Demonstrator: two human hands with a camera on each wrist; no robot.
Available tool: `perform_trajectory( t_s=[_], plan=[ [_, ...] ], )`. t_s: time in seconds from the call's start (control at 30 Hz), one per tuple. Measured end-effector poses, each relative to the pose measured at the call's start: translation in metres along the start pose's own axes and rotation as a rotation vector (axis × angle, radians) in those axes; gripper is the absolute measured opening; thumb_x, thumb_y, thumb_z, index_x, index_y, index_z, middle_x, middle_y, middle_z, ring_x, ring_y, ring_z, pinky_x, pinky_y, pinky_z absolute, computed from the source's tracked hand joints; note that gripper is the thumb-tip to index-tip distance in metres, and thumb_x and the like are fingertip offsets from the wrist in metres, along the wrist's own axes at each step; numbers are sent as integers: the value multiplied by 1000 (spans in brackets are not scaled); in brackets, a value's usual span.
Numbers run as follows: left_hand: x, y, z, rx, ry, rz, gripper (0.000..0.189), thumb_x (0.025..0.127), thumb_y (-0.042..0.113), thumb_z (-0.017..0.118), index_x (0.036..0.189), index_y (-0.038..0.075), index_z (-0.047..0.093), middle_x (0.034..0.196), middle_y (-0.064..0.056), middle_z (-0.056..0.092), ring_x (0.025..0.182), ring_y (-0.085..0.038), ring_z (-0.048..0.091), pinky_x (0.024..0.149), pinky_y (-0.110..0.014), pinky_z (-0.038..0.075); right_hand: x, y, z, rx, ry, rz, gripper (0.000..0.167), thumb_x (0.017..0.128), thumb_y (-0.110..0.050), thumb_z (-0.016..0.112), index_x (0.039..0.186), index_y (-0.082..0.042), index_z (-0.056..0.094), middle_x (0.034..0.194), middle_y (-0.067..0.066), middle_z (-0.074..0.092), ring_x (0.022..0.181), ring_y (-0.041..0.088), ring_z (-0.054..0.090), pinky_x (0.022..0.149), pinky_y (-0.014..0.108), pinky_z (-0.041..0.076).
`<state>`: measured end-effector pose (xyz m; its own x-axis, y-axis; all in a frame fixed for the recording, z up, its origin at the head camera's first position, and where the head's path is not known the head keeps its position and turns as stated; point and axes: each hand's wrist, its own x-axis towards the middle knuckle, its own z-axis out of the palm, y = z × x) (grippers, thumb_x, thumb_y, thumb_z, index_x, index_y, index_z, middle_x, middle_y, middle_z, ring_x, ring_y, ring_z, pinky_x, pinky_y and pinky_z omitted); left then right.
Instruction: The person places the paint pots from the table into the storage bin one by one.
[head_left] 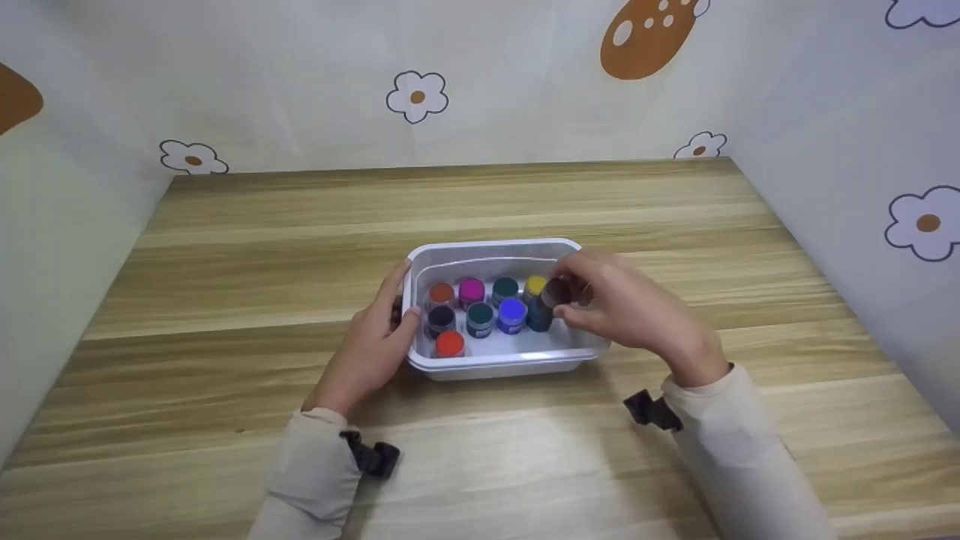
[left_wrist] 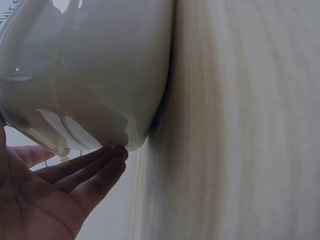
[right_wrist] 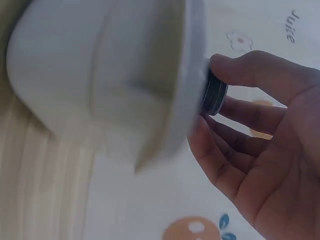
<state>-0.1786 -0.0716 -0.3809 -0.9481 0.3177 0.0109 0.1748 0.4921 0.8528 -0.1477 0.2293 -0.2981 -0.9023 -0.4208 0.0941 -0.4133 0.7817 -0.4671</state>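
Observation:
My right hand (head_left: 626,304) pinches a small paint jar with a dark lid (head_left: 556,291) between thumb and fingers, over the right side of a white plastic tub (head_left: 510,365). In the right wrist view the dark ridged jar (right_wrist: 215,95) shows just past the tub's rim. Inside the tub stand several more paint jars, among them orange, magenta (head_left: 472,291), green, yellow, blue (head_left: 512,312), black and red (head_left: 450,343). My left hand (head_left: 371,345) rests against the tub's left side, thumb at the rim. Nearly straight fingers (left_wrist: 95,175) touch its outer wall in the left wrist view.
The tub stands on a wood-grain table (head_left: 300,262). Pale sheets printed with flowers (head_left: 417,97) and orange shapes (head_left: 645,37) close off the back and both sides. A black strap buckle hangs at each sleeve cuff (head_left: 311,439).

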Motion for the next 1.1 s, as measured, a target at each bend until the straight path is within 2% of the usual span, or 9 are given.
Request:
perform_trajectory(
  t_s=[0.13, 0.37, 0.67, 0.8, 0.93, 1.1],
  plan=[
    [0, 0, 0, -4, -4, -5, 65, 102, 25, 48, 159, 29, 19, 158, -9, 35, 139, -27, 42, 115, -50, 32, 14, -8, 18, -28, -53, -64, 31, 83, -9, 75, 112, 0, 66, 101, 9, 66, 92, 20, 61, 83, 36, 56],
    [0, -1, 1, -8, 6, 2, 65, 102, 24, 49, 159, 29, 20, 158, -10, 36, 138, -28, 43, 115, -49, 33, 32, -21, 40, -89, -150, -108, 30, 82, -10, 77, 109, -2, 69, 102, 9, 65, 93, 20, 59, 83, 34, 54],
    [0, 0, 0, -3, -5, 3, 65, 102, 23, 48, 160, 28, 18, 157, -14, 36, 139, -32, 42, 115, -51, 33, 45, -27, 54, -95, -234, -99, 22, 82, -10, 78, 103, -6, 72, 97, 6, 64, 89, 17, 57, 78, 29, 53],
    [1, 0, 0, 3, -2, 6, 65, 102, 23, 49, 160, 27, 19, 156, -15, 38, 138, -32, 43, 114, -51, 34, 48, -27, 57, -106, -247, -85, 24, 82, -9, 79, 105, -6, 73, 97, 5, 65, 88, 15, 57, 79, 27, 53],
    [1, -1, 0, 2, 3, 13, 64, 102, 22, 50, 159, 25, 20, 152, -17, 43, 134, -31, 48, 113, -51, 36, 50, -27, 60, -113, -235, -108, 22, 80, -8, 79, 101, -7, 73, 94, 4, 66, 86, 14, 59, 77, 26, 53],
    [1, 0, 1, -10, -2, 16, 64, 102, 22, 49, 159, 24, 20, 151, -17, 44, 135, -31, 48, 113, -51, 36, 52, -26, 63, -104, -239, -115, 19, 80, -7, 79, 98, -7, 73, 90, 2, 66, 83, 12, 58, 73, 24, 52]
  ],
)
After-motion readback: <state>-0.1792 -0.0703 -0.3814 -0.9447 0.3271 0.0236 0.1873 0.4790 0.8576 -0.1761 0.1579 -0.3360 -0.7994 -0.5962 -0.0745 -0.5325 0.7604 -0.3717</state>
